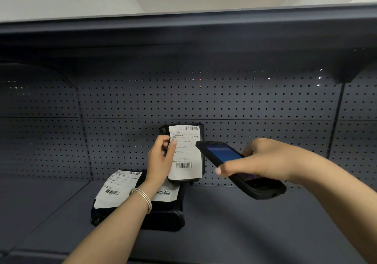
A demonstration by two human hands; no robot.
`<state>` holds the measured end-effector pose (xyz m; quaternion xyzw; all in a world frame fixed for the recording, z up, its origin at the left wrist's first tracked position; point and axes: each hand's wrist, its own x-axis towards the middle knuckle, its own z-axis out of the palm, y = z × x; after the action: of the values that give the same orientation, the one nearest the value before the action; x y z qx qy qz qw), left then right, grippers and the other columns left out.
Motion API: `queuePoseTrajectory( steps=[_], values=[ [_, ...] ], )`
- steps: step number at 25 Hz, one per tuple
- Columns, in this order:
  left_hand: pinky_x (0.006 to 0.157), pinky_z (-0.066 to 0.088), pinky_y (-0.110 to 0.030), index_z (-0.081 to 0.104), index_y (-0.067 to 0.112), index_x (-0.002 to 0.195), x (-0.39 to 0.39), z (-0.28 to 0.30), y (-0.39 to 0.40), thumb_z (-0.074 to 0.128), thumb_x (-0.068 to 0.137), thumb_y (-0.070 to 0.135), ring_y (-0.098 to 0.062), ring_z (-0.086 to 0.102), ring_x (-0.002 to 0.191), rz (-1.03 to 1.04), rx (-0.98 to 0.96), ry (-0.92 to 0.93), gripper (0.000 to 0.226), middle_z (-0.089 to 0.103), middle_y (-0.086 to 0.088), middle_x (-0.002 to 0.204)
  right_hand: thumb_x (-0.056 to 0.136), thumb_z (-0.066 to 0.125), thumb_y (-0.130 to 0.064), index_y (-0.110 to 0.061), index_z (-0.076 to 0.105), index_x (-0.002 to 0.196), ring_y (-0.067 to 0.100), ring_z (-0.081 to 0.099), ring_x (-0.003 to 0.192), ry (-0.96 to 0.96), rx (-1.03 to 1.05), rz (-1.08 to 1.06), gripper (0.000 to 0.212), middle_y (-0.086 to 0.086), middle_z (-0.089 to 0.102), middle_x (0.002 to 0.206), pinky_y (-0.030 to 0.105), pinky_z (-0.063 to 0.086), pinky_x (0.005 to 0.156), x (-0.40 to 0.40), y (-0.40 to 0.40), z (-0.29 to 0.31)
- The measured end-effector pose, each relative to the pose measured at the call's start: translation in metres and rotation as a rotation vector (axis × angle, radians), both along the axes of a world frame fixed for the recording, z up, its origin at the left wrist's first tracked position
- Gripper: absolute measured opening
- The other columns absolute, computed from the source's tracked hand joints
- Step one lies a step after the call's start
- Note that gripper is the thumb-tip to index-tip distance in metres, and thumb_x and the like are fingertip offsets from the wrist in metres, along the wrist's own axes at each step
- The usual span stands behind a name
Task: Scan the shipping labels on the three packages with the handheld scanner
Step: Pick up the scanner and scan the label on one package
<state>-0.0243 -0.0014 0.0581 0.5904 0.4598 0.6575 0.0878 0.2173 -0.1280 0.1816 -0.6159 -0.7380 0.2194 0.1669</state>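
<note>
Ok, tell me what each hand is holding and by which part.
Left hand holds the upright package by its left edge, label facing out. Right hand holds the handheld scanner around its lower body.

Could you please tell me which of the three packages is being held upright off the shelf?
The package in the left hand; the other two lie flat on the shelf.

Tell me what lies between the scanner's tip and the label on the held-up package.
Nothing: in the head view the scanner tip points at the label on the package raised by the left hand, with no object between them.
</note>
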Motion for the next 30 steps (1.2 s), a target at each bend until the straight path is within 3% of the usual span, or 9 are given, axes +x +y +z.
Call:
queuePoseTrajectory(
  steps=[7, 10, 13, 16, 18, 21, 26, 30],
  values=[
    [0.051, 0.038, -0.014, 0.051, 0.038, 0.082, 0.001, 0.000, 0.002, 0.057, 0.093, 0.026, -0.001, 0.042, 0.053, 0.001, -0.011, -0.022, 0.017, 0.048, 0.009, 0.071, 0.054, 0.078, -0.068, -0.019, 0.048, 0.048, 0.013, 0.046, 0.041, 0.005, -0.007, 0.005, 0.058, -0.009, 0.049, 0.043, 0.028, 0.034, 0.056, 0.000, 0.003, 0.001],
    [0.054, 0.041, -0.014, 0.055, 0.025, 0.086, 0.006, -0.001, 0.004, 0.058, 0.092, 0.024, 0.002, 0.046, 0.058, -0.015, -0.009, -0.049, 0.007, 0.049, 0.009, 0.070, 0.056, 0.080, -0.063, -0.018, 0.050, 0.050, 0.013, 0.049, 0.044, 0.046, -0.005, -0.003, 0.054, -0.009, 0.052, 0.042, 0.027, 0.037, 0.057, 0.000, 0.008, -0.004],
    [0.055, 0.040, -0.014, 0.055, 0.018, 0.084, 0.016, -0.005, 0.009, 0.060, 0.092, 0.024, 0.001, 0.043, 0.057, -0.037, -0.038, -0.071, 0.010, 0.046, 0.007, 0.065, 0.056, 0.081, -0.059, -0.019, 0.059, 0.068, 0.011, 0.056, 0.049, 0.084, 0.033, -0.057, 0.048, -0.010, 0.060, 0.045, 0.025, 0.041, 0.055, -0.002, 0.020, -0.020],
    [0.053, 0.035, -0.017, 0.054, 0.017, 0.081, 0.026, -0.015, 0.016, 0.060, 0.091, 0.023, -0.008, 0.038, 0.056, -0.119, -0.160, -0.116, 0.014, 0.041, 0.006, 0.059, 0.052, 0.083, -0.060, -0.013, 0.057, 0.097, 0.014, 0.067, 0.077, 0.156, 0.143, -0.144, 0.070, -0.002, 0.075, 0.084, 0.028, 0.047, 0.056, -0.003, 0.047, -0.048],
    [0.053, 0.035, -0.019, 0.055, 0.015, 0.082, 0.030, -0.026, 0.023, 0.061, 0.091, 0.025, -0.013, 0.039, 0.057, -0.136, -0.268, -0.122, 0.014, 0.041, 0.003, 0.059, 0.056, 0.085, -0.054, -0.011, 0.053, 0.107, 0.015, 0.062, 0.091, 0.177, 0.217, -0.178, 0.074, 0.007, 0.068, 0.109, 0.024, 0.043, 0.056, -0.006, 0.065, -0.066],
    [0.060, 0.037, -0.034, 0.056, 0.010, 0.086, 0.035, -0.044, 0.032, 0.061, 0.090, 0.029, -0.020, 0.042, 0.062, -0.135, -0.423, -0.141, 0.020, 0.042, -0.003, 0.062, 0.066, 0.088, -0.042, -0.008, 0.051, 0.112, 0.001, 0.048, 0.077, 0.209, 0.282, -0.200, 0.068, 0.006, 0.053, 0.119, 0.014, 0.034, 0.055, -0.008, 0.084, -0.090],
    [0.063, 0.041, -0.028, 0.057, 0.009, 0.094, 0.041, -0.062, 0.040, 0.061, 0.090, 0.030, -0.014, 0.049, 0.065, -0.011, -0.585, -0.011, 0.022, 0.050, 0.002, 0.068, 0.069, 0.088, -0.037, -0.005, 0.050, 0.108, -0.003, 0.042, 0.071, 0.224, 0.296, -0.248, 0.063, 0.008, 0.052, 0.119, 0.013, 0.034, 0.053, -0.002, 0.108, -0.119],
    [0.073, 0.045, -0.029, 0.055, 0.012, 0.097, 0.036, -0.068, 0.041, 0.067, 0.086, 0.030, -0.016, 0.054, 0.076, 0.093, -0.546, 0.106, 0.024, 0.055, 0.004, 0.078, 0.070, 0.089, -0.037, -0.005, 0.050, 0.108, -0.002, 0.042, 0.070, 0.208, 0.290, -0.245, 0.063, 0.008, 0.049, 0.118, 0.013, 0.032, 0.052, 0.004, 0.119, -0.127]
  ],
)
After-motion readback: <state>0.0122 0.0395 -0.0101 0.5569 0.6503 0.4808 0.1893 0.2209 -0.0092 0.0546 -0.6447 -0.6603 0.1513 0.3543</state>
